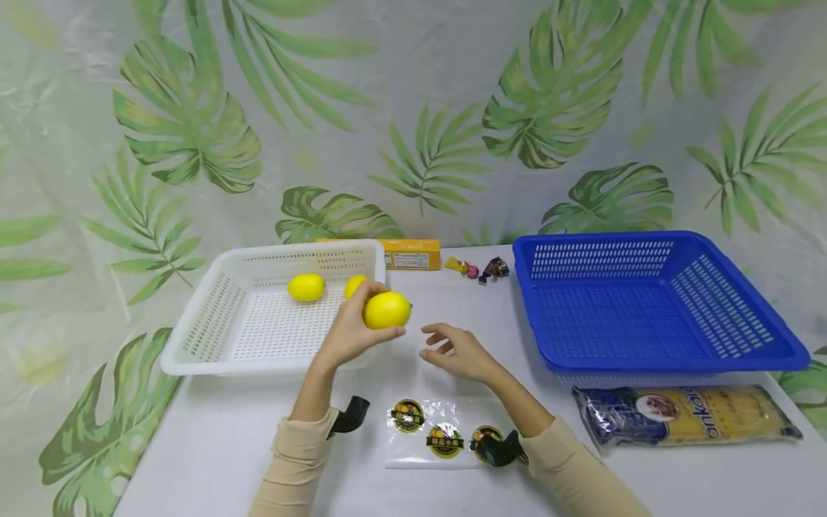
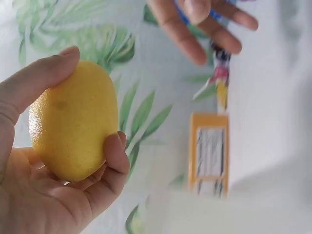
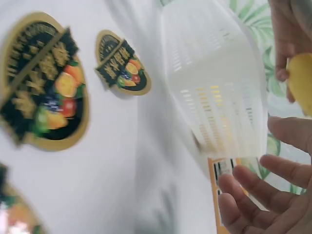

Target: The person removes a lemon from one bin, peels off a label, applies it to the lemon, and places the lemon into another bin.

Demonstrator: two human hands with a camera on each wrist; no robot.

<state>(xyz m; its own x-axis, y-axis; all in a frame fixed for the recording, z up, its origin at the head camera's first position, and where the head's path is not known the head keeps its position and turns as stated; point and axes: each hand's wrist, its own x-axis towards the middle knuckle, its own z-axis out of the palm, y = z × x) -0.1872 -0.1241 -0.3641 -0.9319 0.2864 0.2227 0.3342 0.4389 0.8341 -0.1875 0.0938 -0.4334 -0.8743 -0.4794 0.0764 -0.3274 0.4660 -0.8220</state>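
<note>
Two lemons (image 1: pixel 306 287) (head view only) in basket (image 1: pixel 213 327).

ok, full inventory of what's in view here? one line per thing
lemon in hand: 1, yellow, held at the white basket's right edge
lemons in basket: 2, yellow, far side of the white basket, one partly hidden
white basket: 1, white, left on table
blue basket: 1, blue, right on table
box: 1, orange-yellow, behind the white basket
wrapped candies: a few, mixed colours, between the baskets at the back
clear bag: 1, three round fruit labels, near edge
noodle pack: 1, yellow and blue, in front of the blue basket
table: 1, white
left hand: grips the held lemon
right hand: holds nothing, fingers relaxed
</note>
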